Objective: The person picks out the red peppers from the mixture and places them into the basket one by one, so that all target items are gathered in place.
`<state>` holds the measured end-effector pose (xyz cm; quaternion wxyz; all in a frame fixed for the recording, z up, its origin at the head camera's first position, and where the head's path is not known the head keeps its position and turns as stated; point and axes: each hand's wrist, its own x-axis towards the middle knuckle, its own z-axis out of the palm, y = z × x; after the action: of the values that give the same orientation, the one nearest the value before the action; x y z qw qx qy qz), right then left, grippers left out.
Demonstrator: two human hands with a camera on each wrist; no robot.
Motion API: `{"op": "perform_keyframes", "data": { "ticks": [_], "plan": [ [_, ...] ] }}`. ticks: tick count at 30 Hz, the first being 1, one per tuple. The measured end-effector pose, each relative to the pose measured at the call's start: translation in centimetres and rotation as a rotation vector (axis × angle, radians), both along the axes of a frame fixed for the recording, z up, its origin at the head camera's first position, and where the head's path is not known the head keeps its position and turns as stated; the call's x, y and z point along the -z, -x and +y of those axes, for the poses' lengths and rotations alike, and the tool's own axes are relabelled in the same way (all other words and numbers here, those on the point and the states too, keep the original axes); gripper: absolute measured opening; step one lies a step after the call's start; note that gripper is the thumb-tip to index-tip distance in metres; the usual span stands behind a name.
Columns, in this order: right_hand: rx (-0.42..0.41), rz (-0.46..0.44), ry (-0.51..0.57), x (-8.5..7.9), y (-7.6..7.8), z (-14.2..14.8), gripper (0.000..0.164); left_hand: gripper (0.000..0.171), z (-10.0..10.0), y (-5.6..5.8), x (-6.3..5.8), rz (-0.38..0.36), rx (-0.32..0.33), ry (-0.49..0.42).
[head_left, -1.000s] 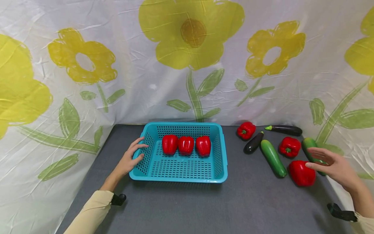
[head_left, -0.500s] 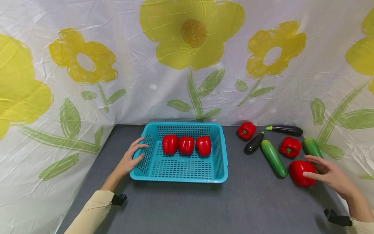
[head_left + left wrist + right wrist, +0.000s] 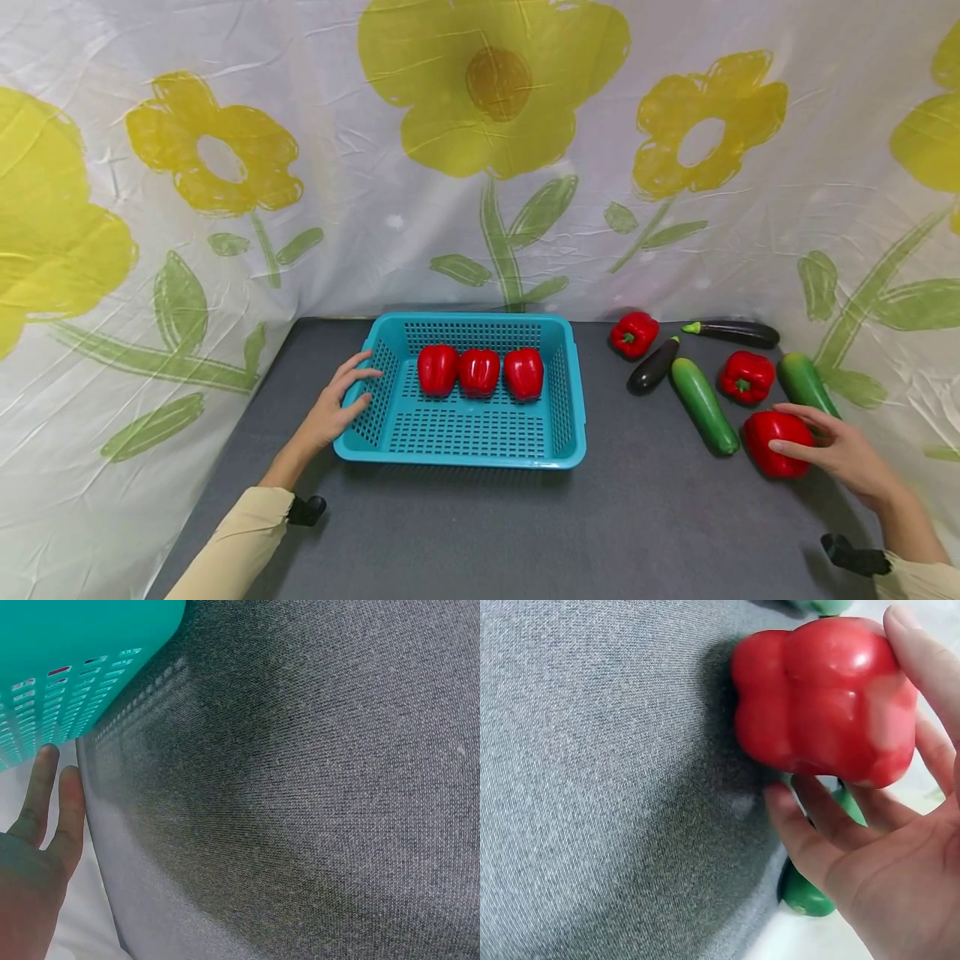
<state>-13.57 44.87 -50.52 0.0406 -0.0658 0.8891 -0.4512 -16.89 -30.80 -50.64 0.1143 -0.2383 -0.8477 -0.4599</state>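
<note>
My left hand [image 3: 333,408] is at the left side of a blue perforated plastic basket [image 3: 457,461], its fingers spread and fairly straight over the rim. In the left wrist view two fingertips come up to the basket's wall [image 3: 67,697]. Three red bell peppers [image 3: 479,372] lie in a row inside. On the right, my right hand [image 3: 851,458] surrounds another red bell pepper [image 3: 772,446] on the table, thumb on the near side and fingers beyond. The right wrist view shows those fingers loosely extended under the pepper [image 3: 817,697]; firm contact is not visible.
Around the right hand lie a green zucchini [image 3: 705,408], a second zucchini [image 3: 802,379] partly behind the hand, and a red pepper [image 3: 746,377]. Farther back are two eggplants [image 3: 652,367] and another pepper [image 3: 633,335]. A flowered sheet [image 3: 360,250] hangs behind the grey table [image 3: 480,533].
My right hand has moved left and slightly down from beside the near-right pepper to around it. That pepper keeps its place. The left hand and basket look still.
</note>
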Motion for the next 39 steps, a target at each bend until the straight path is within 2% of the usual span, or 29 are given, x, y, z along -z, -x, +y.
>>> {"op": "perform_keyframes", "data": {
  "ticks": [6, 15, 21, 27, 34, 39],
  "plan": [
    [0.025, -0.037, -0.024, 0.0, 0.1, -0.3, 0.058, 0.035, 0.3, -0.2, -0.5, 0.006, 0.006, -0.006],
    [0.031, -0.043, -0.022, 0.0, 0.2, -0.3, 0.057, 0.034, -0.5, 0.3, 0.7, -0.013, 0.012, -0.003],
    [0.021, -0.004, 0.057, -0.6, 0.2, -0.6, 0.051, 0.034, -0.5, 0.3, 0.6, -0.019, 0.015, -0.009],
    [0.057, -0.047, 0.029, -1.4, 0.5, -1.0, 0.055, 0.035, -0.5, 0.2, 0.5, -0.019, 0.010, -0.007],
    [0.064, -0.031, 0.042, -2.3, 0.7, -2.0, 0.057, 0.034, -0.4, 0.2, 0.5, -0.030, 0.001, -0.007],
    [0.048, -0.024, 0.121, -2.9, 0.9, -2.7, 0.053, 0.033, 0.7, -0.7, -1.5, -0.031, -0.001, -0.006]
  ]
}}
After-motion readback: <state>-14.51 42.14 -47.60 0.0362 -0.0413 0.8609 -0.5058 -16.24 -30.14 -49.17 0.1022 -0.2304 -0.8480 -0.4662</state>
